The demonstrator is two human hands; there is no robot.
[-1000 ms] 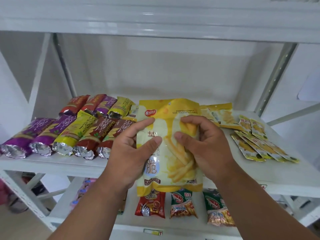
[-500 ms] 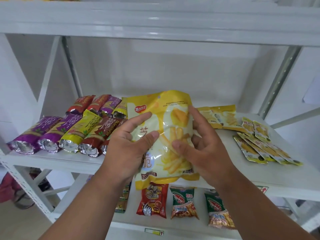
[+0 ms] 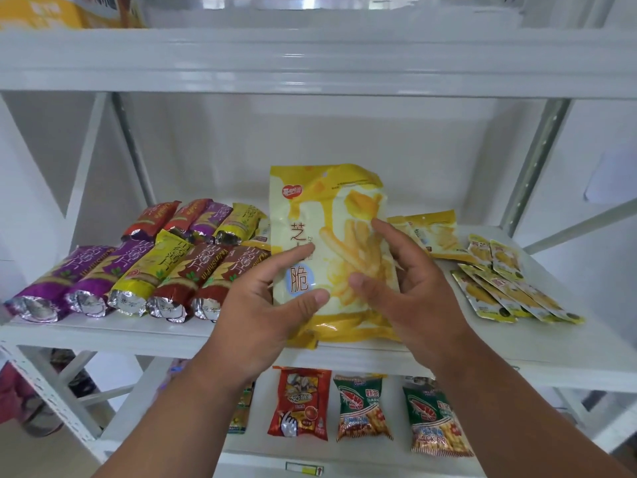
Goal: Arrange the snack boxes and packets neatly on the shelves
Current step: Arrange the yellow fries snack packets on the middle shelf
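I stand the yellow and white foil fries packet (image 3: 327, 250) upright at the white middle shelf's (image 3: 103, 334) front edge, my left hand (image 3: 265, 305) pinching its seven o'clock corner and my right hand (image 3: 410, 288) gripping its five o'clock side, so its label faces outward.

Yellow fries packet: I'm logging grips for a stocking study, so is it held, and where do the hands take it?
Both hands hold the yellow fries packet by its lower half: left hand on the left edge, right hand on the right.

Bright even daylight, soft faint shadows, glare streaks on glossy white shelf edges, wide-angle bowing, corners slightly soft
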